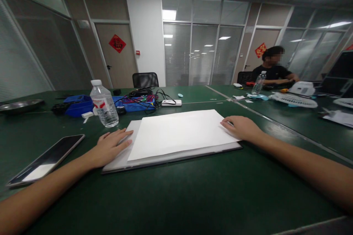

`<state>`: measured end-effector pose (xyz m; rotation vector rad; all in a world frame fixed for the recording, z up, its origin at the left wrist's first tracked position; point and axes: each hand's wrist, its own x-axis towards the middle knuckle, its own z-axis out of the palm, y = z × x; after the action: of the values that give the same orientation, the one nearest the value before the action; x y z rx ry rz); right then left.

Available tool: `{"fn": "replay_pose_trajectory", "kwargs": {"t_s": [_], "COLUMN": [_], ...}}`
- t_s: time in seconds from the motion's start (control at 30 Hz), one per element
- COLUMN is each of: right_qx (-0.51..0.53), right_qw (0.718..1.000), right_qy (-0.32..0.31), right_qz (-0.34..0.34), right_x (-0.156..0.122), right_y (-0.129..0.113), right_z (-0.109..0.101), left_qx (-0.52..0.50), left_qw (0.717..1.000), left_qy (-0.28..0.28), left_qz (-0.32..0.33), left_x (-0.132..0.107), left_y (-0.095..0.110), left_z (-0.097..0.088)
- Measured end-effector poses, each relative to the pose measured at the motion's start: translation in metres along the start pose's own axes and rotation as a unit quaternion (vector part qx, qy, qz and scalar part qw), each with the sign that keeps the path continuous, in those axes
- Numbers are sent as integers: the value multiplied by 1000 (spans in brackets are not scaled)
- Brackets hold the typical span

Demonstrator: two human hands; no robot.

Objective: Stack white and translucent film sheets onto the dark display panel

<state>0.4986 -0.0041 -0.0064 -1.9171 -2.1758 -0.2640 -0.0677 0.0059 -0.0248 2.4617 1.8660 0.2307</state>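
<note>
Green worktop (176,202) fills the lower frame. Left hand (111,148) left of centre: palm down, open, fingers spread on the left end of a thin pale board (120,160) with a dark edge. White paper (179,134) lies on that board, mid-frame, slightly skewed, near edge leaving a strip of board showing. Right hand (244,127), right of centre: fingers bent, thumb and fingertips at the paper's right edge; can't tell if it's pinching the sheet or just resting. Dark-screened phone (49,158) lies at lower left, beside the left forearm. Beyond the left hand, a clear water bottle (104,104) stands upright, left of centre. Behind it, blue bins (79,106), the one nearer centre heaped with cables (142,97); white power strip (171,102) just right of them. Metal pan (22,105) at far left. Second bottle (258,82) upper right, seated person in black (271,71) behind it. Black chair (145,79) upper centre, beyond the worktop
</note>
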Motion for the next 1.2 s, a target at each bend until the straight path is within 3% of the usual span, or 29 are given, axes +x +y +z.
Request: {"fn": "replay_pose_trajectory", "kwargs": {"t_s": [0.13,0.47,0.63,0.87,1.2], "right_qx": [2,2,-2,-8,-20], "right_qw": [1000,997,997,995,997], "right_qy": [-25,-12,-6,-9,-14], "right_qz": [-10,-76,-82,-95,-69], "right_x": [1,-7,-12,-17,-21], "right_y": [0,-19,-28,-40,-46], "right_z": [1,-4,-7,-8,-4], "left_qx": [-2,-5,-2,15,24], "left_qw": [1000,1000,1000,999,997], "left_qy": [3,-2,-2,-43,-71], "left_qz": [-1,-3,1,-10,-10], "left_x": [0,-1,-2,-5,-6], "left_y": [-1,-3,-2,10,14], "left_z": [0,0,1,-6,-7]}}
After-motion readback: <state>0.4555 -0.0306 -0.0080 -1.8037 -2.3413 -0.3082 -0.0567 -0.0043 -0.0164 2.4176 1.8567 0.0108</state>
